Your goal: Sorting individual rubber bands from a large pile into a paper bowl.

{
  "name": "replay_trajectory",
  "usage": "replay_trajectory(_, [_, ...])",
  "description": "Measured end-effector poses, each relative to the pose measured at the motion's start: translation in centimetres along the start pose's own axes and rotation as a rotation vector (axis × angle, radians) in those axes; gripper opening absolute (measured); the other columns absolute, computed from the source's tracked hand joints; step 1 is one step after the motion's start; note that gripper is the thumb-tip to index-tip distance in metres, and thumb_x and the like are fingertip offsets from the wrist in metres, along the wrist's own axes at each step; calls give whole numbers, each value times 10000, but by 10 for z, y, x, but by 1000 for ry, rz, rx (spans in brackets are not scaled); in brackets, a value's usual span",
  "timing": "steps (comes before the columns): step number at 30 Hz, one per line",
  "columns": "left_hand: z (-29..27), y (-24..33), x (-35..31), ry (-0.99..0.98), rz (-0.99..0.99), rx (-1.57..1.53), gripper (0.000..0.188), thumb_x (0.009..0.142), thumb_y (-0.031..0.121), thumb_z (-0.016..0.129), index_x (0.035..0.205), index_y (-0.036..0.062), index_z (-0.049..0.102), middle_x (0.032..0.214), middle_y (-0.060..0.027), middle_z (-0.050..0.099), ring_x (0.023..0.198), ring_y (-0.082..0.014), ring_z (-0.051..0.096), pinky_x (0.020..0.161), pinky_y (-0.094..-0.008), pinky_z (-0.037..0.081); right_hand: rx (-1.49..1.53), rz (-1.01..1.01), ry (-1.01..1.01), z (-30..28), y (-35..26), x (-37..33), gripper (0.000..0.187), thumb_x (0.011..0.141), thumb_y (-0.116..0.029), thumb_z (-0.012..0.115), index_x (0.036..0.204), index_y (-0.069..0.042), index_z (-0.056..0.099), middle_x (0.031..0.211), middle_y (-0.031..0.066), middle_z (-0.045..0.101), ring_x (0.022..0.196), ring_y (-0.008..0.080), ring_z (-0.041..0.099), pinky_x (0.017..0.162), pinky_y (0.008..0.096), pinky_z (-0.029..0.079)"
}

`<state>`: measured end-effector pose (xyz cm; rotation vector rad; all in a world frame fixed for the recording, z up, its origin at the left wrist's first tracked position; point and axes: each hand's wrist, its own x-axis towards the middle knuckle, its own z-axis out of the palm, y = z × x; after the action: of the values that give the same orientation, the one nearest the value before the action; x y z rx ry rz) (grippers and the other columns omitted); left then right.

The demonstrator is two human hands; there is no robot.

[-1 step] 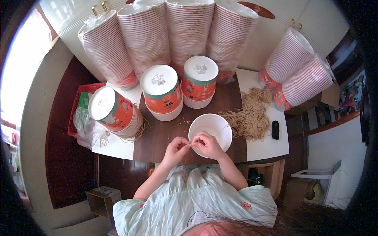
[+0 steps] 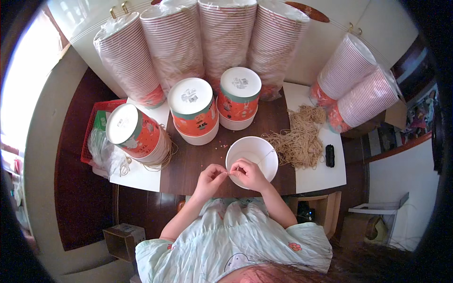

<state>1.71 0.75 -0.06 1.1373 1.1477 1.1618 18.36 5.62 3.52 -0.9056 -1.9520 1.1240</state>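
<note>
A white paper bucket [image 2: 265, 160] stands mouth up at the table's front edge. Over its near left rim my two hands meet, fingertips pinched together. My left hand [image 2: 211, 181] is closed, thumb against forefinger, just outside the bucket. My right hand [image 2: 249, 174] is closed likewise above the opening. What they pinch is too small to make out. A thin pale string [image 2: 271, 152] shows at the bucket's right inner wall, its other end lost near my right hand. Beside the bucket on the right lies a loose heap of tan string [image 2: 302, 141].
Upturned orange-and-white buckets [image 2: 194, 115] stand behind; another upturned stack [image 2: 144, 134], with string hanging round it, is at left. Tall wrapped bucket stacks [image 2: 226, 37] line the back, and more [image 2: 361, 101] stand at right. A black case [image 2: 330, 155] lies right; a red basket [image 2: 87, 146] sits left.
</note>
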Motion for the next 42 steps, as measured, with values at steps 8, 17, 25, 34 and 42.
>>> replay_trajectory(8, [-11, 4, 1, -4, -224, -433, 25, 844, 99, 517, 832, 77, 512, 814, -23, 615, 719, -49, 528, 606, -168, 384, 13, 154, -75, 2, 7, -3, 102, 780, -111, 582, 810, -25, 538, 739, 119, 598, 682, 253, 596, 605, 320, 452])
replay_trajectory(17, [-18, -4, 1, -33, -110, -381, 89, 815, 30, 523, 900, 50, 504, 827, -30, 602, 769, -77, 563, 656, -193, 421, 58, 149, -66, 0, 9, -4, 87, 783, -87, 570, 818, -20, 527, 743, 124, 595, 677, 252, 594, 604, 326, 454])
replay_trajectory(25, [-7, 15, 3, -149, -85, 32, 142, 806, 73, 563, 922, -4, 532, 744, -9, 569, 662, -47, 508, 593, -198, 416, 107, 173, -98, 1, 11, -4, 75, 791, -77, 559, 825, -18, 527, 732, 105, 591, 688, 209, 590, 631, 306, 453])
replay_trajectory(34, [0, 10, 3, -27, -56, 183, 113, 803, 88, 570, 853, -13, 579, 658, 11, 550, 572, -26, 449, 514, -191, 387, 151, 176, -89, 1, 11, -4, 63, 800, -69, 540, 820, -11, 526, 727, 91, 600, 691, 179, 595, 630, 290, 456])
replay_trajectory(42, [3, 12, 2, -6, -89, 83, 123, 821, 69, 564, 899, -19, 601, 742, -9, 615, 658, -28, 519, 582, -170, 420, 151, 167, -78, 1, 12, -4, 56, 796, -59, 538, 820, -12, 520, 715, 94, 592, 676, 176, 591, 616, 289, 453])
